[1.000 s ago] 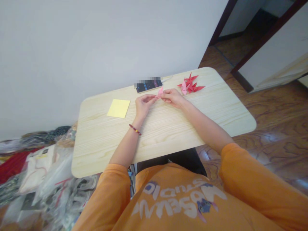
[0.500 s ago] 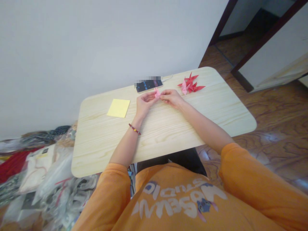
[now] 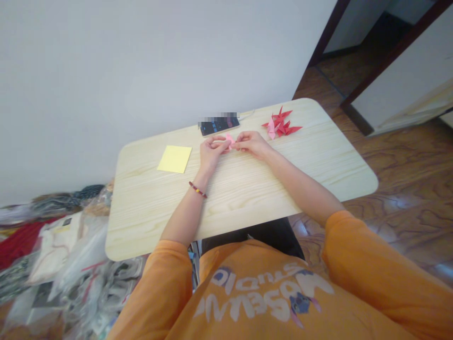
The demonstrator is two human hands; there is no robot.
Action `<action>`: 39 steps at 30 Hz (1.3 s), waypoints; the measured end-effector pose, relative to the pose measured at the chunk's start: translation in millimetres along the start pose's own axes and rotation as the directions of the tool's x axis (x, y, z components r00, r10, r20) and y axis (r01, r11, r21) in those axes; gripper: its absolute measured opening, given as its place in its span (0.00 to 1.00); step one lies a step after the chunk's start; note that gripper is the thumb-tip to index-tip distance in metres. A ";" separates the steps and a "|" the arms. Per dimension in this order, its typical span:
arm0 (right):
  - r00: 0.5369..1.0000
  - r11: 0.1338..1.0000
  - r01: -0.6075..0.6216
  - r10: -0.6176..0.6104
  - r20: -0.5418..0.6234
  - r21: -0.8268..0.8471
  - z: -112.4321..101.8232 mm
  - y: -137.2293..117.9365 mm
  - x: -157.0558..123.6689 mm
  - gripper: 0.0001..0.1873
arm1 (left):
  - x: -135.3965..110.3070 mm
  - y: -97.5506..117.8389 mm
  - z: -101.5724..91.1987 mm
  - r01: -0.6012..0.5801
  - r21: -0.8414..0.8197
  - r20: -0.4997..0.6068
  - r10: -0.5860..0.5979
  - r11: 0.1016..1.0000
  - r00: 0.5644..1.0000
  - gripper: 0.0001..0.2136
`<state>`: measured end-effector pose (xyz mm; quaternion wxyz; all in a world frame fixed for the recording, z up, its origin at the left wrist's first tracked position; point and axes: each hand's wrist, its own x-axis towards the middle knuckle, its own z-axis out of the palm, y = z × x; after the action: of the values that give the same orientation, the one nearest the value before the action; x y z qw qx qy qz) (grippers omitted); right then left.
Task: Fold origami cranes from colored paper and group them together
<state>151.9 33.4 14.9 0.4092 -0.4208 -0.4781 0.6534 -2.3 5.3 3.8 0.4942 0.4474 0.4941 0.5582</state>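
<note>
Head view shows two bare hands meeting over the far middle of one pale wood-grain desk (image 3: pixel 152 212), with one small piece of folded pink paper (image 3: pixel 230 138) between them. The left hand (image 3: pixel 211 149) pinches its left side between thumb and fingers, and the right hand (image 3: pixel 254 143) grips its right side with the fingertips; the fingers cover part of it, so its exact shape cannot be told. One beaded bracelet (image 3: pixel 197 190) circles the left wrist. To the right, near the far edge, lies one cluster of origami: one pink paper crane (image 3: pixel 271 129) at its left side, against red origami pieces (image 3: pixel 283 128) that overlap too much to count surely. One smartphone (image 3: pixel 219 125) lies just beyond the hands at the far edge, leaving little room there, with one pale cable (image 3: pixel 247 114) at its right end. Left of the hands, well apart from the origami, sits one square of yellow paper (image 3: pixel 174 159). Beyond the desk rises a white wall (image 3: pixel 159 61); bagged clothes (image 3: pixel 78 250) crowd its left side.
</note>
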 end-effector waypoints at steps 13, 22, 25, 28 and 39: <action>0.999 0.999 -0.031 0.031 0.024 0.024 -1.1 -1.2 -2.0 0.19 | 0.7 -0.3 0.3 -0.043 0.099 -0.025 0.046 0.994 0.999 0.19; 1.000 1.000 -0.012 0.011 0.008 0.017 -3.1 0.0 0.9 0.18 | 4.1 -5.2 -1.7 -0.020 -0.008 0.013 0.020 1.000 1.000 0.18; 1.000 0.997 0.004 -0.007 0.028 0.082 -3.1 1.5 2.6 0.17 | 7.8 -9.5 -3.8 -0.008 -0.097 -0.038 0.004 0.995 0.999 0.17; 0.999 0.993 -0.014 0.009 0.045 0.117 -3.2 2.7 3.7 0.17 | 9.4 -11.9 -4.6 -0.004 -0.168 -0.042 -0.003 0.986 0.999 0.18; 0.999 0.998 0.036 -0.035 -0.025 0.043 -2.9 0.3 0.9 0.16 | 3.7 -1.8 -7.2 -0.079 -0.091 0.048 0.084 0.993 0.995 0.17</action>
<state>154.3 35.0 14.0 0.4356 -0.4112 -0.4660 0.6512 -9.7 8.2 1.2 0.5030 0.4590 0.4369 0.5877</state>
